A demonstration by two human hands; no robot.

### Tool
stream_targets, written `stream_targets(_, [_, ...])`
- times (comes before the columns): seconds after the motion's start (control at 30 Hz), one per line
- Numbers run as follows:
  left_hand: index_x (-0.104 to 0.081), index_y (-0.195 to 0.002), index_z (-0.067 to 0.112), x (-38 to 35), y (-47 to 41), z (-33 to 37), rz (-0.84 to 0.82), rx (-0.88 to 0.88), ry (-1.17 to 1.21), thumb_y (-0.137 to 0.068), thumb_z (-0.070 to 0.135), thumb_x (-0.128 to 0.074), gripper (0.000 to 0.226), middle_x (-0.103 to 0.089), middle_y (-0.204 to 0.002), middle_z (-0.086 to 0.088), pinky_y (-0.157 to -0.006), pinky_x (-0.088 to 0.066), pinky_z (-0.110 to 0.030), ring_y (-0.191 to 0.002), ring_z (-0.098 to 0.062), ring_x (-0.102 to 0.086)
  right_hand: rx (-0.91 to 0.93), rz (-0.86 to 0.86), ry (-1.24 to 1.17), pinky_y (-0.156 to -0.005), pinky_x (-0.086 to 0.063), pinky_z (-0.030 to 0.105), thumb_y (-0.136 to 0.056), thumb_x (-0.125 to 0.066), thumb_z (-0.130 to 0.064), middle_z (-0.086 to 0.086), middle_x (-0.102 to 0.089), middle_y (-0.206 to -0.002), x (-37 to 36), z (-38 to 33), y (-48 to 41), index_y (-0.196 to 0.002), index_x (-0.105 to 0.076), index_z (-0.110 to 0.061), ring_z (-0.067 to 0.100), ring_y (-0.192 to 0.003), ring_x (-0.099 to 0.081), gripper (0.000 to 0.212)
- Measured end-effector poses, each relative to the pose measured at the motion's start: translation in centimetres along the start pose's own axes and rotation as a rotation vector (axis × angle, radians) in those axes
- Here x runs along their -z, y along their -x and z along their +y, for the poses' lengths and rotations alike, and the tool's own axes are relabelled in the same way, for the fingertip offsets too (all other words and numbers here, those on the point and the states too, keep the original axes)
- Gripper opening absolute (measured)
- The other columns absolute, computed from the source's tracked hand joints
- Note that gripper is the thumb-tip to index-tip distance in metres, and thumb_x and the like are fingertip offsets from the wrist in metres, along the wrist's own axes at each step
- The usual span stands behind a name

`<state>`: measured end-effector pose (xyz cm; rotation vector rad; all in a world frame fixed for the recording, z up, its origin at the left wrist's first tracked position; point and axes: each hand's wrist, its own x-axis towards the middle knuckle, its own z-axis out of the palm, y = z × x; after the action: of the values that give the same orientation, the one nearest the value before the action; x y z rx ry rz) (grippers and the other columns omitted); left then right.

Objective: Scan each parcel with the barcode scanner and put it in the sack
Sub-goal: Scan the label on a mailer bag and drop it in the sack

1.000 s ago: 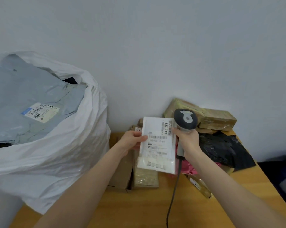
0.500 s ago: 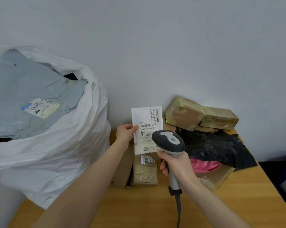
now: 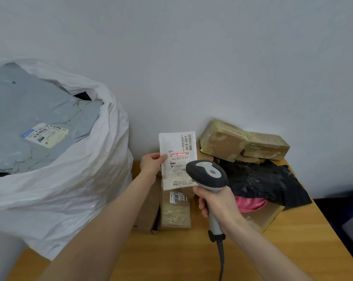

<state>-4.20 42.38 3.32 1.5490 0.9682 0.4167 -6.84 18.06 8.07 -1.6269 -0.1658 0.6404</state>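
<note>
Red scan line (image 3: 178,154) across the white parcel (image 3: 175,142), frame centre.
Its edge pinched in the left grip (image 3: 151,164); right grip (image 3: 218,205) wraps the scanner (image 3: 207,175).

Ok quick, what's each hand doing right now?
Left hand: closed, pinching the white parcel by its edge.
Right hand: closed around the scanner handle.

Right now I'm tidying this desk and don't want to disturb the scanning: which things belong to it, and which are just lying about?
In use: white parcel in the left hand, red scan line on its barcode; barcode scanner in the right hand; sack.
Lying about: taped brown boxes, black bag, pink bag, on the table, untouched, probably next parcels.
</note>
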Motion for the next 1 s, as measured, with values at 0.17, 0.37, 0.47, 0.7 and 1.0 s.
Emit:
stream_targets(0.17, [-0.065, -0.118, 0.003, -0.5, 0.3, 0.4, -0.001, 0.0, -0.001, -0.088, 0.014, -0.069, 0.033, -0.07, -0.112, -0.012, -0.093, -0.053, -0.047, -0.1, -0.029, -0.067, 0.002, -0.002, -0.014, -0.044, -0.041, 0.026, -0.085, -0.071, -0.016, 0.007, -0.058, -0.048, 0.3, -0.1, 0.1, -0.053, -0.06, -0.008, 0.015, -0.037, -0.049, 0.035])
stream_targets(0.37, [-0.065, -0.116, 0.002, -0.7, 0.5, 0.6, -0.005, 0.004, -0.005, -0.088, 0.014, -0.068, 0.031, -0.07, -0.11, -0.012, -0.091, -0.054, -0.046, -0.101, -0.031, -0.067, 0.0, -0.015, -0.013, -0.047, -0.042, 0.027, -0.085, -0.071, -0.017, 0.006, -0.057, -0.048, 0.5, -0.2, 0.0, -0.052, -0.059, -0.008, 0.017, -0.038, -0.048, 0.037])
stream_targets(0.47, [-0.067, -0.113, 0.003, -0.6, 0.5, 0.6, -0.002, -0.008, -0.002, -0.088, 0.015, -0.068, 0.027, -0.071, -0.108, -0.012, -0.082, -0.054, -0.04, -0.099, -0.03, -0.067, 0.006, -0.027, -0.01, -0.048, -0.042, 0.028, -0.086, -0.07, -0.017, 0.006, -0.056, -0.046, 0.7, -0.2, 0.0, -0.05, -0.058, -0.008, 0.017, -0.038, -0.047, 0.039])
stream_targets(0.7, [-0.066, -0.102, 0.003, 0.7, 1.8, 5.2, -0.009, -0.162, -0.019, -0.093, 0.013, -0.061, 0.014, -0.071, -0.103, -0.012, -0.077, -0.057, -0.036, -0.084, -0.021, -0.068, 0.079, -0.084, -0.146, -0.044, -0.044, 0.027, -0.087, -0.07, -0.013, 0.009, -0.062, -0.053, -0.1, -2.9, -2.2, -0.08, -0.066, -0.004, 0.016, -0.04, -0.052, 0.012])
stream_targets(1.0, [-0.072, -0.097, 0.009, 19.6, 0.2, 20.5, 0.555, -0.613, -0.44, -0.092, 0.02, -0.06, 0.017, -0.068, -0.087, -0.005, -0.069, -0.037, -0.025, -0.08, -0.019, -0.059, 0.193, -0.229, -0.272, -0.042, -0.047, 0.023, -0.086, -0.071, -0.016, 0.007, -0.064, -0.056, -9.8, -11.9, -7.1, -0.084, -0.064, -0.007, 0.013, -0.041, -0.054, 0.011])
